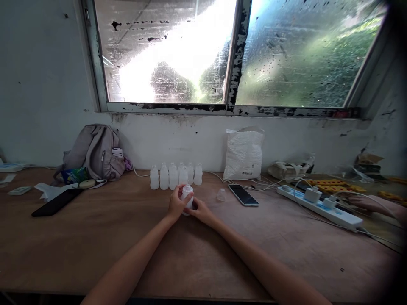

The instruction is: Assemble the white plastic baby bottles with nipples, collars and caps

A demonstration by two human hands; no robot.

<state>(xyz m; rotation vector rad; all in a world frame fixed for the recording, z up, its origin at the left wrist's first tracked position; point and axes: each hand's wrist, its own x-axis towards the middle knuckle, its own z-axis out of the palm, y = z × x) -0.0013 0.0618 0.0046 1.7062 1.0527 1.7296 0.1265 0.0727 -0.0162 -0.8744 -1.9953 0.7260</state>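
A small white plastic bottle stands on the wooden table between both my hands. My left hand wraps its fingers round the bottle's top and left side. My right hand grips the bottle's lower right side. Behind them, several more white bottles stand in a row near the wall. A small clear cap lies on the table to the right of my hands.
A smartphone lies right of the cap, a white bag leans on the wall, and a power strip with cables runs at right. A grey backpack and a dark phone sit left. Another person's hand rests at far right.
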